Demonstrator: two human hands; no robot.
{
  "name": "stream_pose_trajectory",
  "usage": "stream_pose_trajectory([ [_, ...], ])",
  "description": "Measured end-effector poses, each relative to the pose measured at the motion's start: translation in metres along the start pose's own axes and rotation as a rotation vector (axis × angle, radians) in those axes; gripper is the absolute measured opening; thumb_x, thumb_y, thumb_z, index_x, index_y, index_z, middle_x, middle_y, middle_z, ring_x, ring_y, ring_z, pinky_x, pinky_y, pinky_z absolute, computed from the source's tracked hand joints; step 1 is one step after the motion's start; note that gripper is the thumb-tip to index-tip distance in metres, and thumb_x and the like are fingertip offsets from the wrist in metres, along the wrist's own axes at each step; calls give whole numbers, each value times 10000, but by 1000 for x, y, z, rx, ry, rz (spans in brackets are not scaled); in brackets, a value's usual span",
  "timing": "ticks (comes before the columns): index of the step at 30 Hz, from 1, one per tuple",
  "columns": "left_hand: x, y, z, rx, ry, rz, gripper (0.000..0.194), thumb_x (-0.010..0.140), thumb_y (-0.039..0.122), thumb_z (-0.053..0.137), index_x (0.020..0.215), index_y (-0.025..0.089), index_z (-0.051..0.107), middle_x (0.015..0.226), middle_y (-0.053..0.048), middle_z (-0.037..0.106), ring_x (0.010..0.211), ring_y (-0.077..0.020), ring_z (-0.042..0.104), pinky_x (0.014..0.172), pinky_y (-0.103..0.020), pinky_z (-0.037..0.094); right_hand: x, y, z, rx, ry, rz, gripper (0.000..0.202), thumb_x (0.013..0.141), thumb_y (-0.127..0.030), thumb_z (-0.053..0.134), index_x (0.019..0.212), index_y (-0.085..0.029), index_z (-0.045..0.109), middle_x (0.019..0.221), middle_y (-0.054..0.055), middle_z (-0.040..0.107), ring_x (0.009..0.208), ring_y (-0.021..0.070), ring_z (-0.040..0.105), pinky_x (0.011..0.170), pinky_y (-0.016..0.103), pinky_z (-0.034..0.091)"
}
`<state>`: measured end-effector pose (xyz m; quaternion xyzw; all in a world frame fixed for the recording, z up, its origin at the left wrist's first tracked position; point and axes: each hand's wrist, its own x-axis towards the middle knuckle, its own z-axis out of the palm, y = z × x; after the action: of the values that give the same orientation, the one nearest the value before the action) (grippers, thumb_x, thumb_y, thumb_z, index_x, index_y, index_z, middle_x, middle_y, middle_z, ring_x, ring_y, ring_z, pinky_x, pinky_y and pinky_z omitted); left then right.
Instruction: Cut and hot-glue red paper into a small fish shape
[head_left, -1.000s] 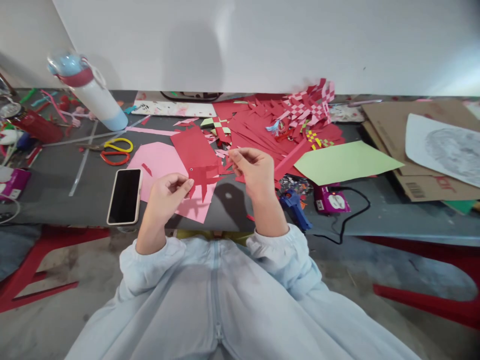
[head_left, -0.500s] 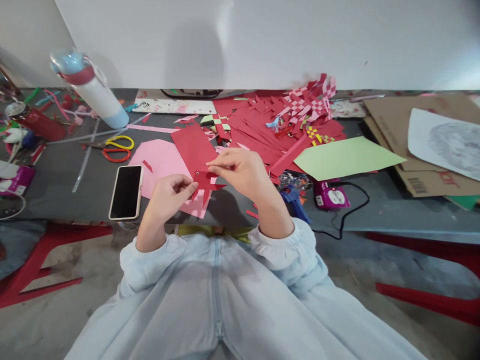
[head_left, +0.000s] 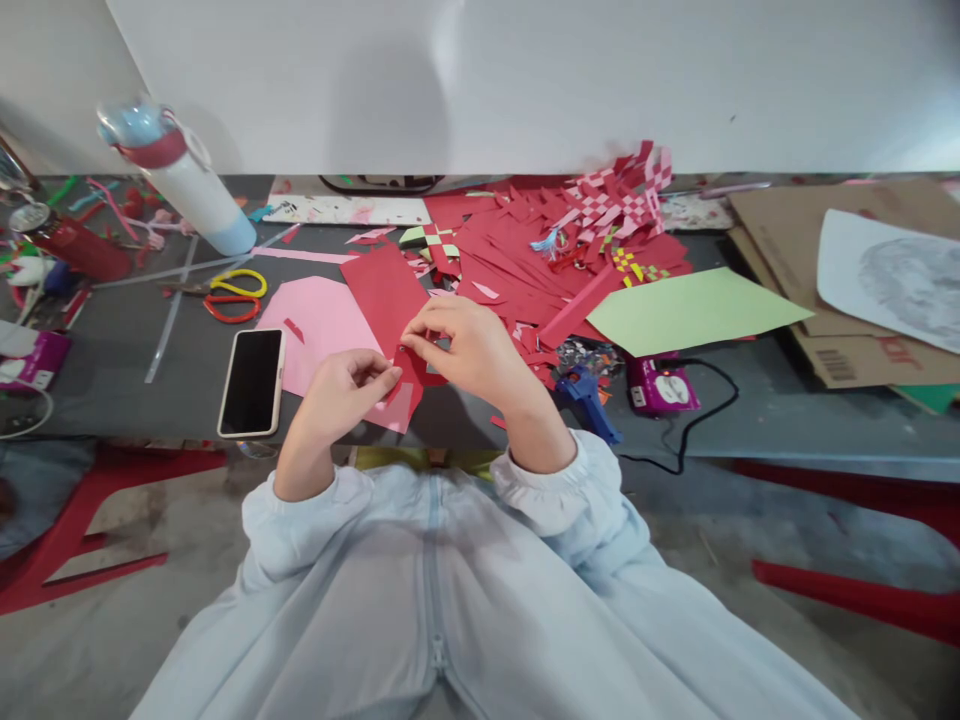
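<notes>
We have a small red paper cutout up between our two hands, just over the lower part of the pink sheet and near the larger red sheet on the counter. Our left hand has thumb and forefinger closed in a light pinch on the cutout's left side, the other fingers loosely curled. Our right hand bends in from above, thumb and forefinger nearly together at its upper edge, beside a small dot like an eye; we cannot tell whether they grip the paper or only touch it. We judge the piece to be almost weightless and fairly crisp but thin, so it should bend or crease readily, and any narrow parts could tear if tugged. It does not look slippery, and fingertip pressure ought to be plenty. The broadest, flattest stretch seems the best place to take hold, with the fingers kept off thin ends and away from the dot, which might rub loose. Much of the outline is hidden behind our fingers, so we cannot see every edge or fold clearly.
</notes>
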<state>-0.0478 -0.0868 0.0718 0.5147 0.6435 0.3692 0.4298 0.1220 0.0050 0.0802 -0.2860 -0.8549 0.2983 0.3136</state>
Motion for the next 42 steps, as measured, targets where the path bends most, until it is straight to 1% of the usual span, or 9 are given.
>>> stream_pose_trajectory([
  [7, -1, 2, -1, -52, 14, 20, 255, 770, 404, 662, 672, 172, 627, 584, 3, 605, 539, -99, 527, 537, -229, 419, -2, 12, -14, 60, 385, 145, 155, 879, -251, 630, 763, -198, 719, 777, 25, 694, 675, 139, 564, 647, 297, 450],
  [9, -1, 4, -1, -57, 27, 16, 246, 765, 396, 667, 665, 174, 632, 580, -1, 607, 538, -103, 530, 540, -233, 427, -3, 13, -19, 79, 437, 194, 163, 875, -283, 644, 762, -208, 733, 769, 26, 694, 687, 150, 575, 649, 307, 458],
  [11, 0, 5, 0, -60, 38, 9, 233, 757, 385, 672, 659, 177, 637, 572, -4, 607, 535, -107, 531, 538, -237, 429, -4, 12, -19, 110, 366, 193, 144, 862, -284, 669, 766, -220, 756, 775, 24, 703, 704, 158, 591, 664, 314, 469],
  [15, 2, 6, 2, -63, 33, -8, 213, 740, 370, 666, 650, 180, 635, 563, -1, 602, 525, -109, 520, 529, -241, 414, -2, 6, -10, 96, 106, 128, 84, 834, -235, 722, 805, -255, 799, 831, 16, 737, 798, 176, 633, 757, 328, 485],
  [21, 2, 4, 4, -43, 11, -18, 241, 737, 412, 661, 685, 177, 644, 586, 3, 609, 547, -114, 521, 548, -249, 417, 1, -3, -2, 28, -24, 60, 116, 864, -193, 685, 774, -207, 756, 808, 30, 718, 770, 169, 609, 741, 319, 442],
  [28, 2, 2, 4, -35, 3, -11, 259, 756, 426, 662, 687, 179, 633, 609, -5, 619, 568, -122, 534, 561, -256, 423, 0, 2, -4, -70, 15, -4, 152, 903, -162, 555, 773, -198, 625, 824, 51, 677, 824, 192, 578, 803, 336, 416],
  [34, 5, -4, 2, -50, 19, 9, 249, 765, 408, 664, 674, 178, 637, 595, -5, 614, 561, -115, 542, 571, -247, 426, -3, 9, -12, -52, 244, 136, 125, 881, -203, 584, 761, -208, 621, 806, 36, 687, 751, 170, 584, 730, 317, 433],
  [38, 20, -18, -1, -36, 102, -13, 274, 745, 439, 657, 659, 179, 638, 577, -11, 610, 544, -120, 541, 559, -249, 430, -8, 15, -19, -37, 310, 222, 122, 867, -233, 596, 753, -215, 637, 782, 30, 691, 723, 170, 599, 699, 317, 447],
  [42, 43, -35, -12, 96, 236, -63, 286, 750, 446, 619, 656, 178, 645, 583, -11, 611, 554, -129, 542, 566, -252, 406, -14, 20, -19, 10, 336, 270, 136, 870, -266, 595, 759, -212, 653, 805, 41, 709, 746, 183, 629, 716, 327, 466],
])
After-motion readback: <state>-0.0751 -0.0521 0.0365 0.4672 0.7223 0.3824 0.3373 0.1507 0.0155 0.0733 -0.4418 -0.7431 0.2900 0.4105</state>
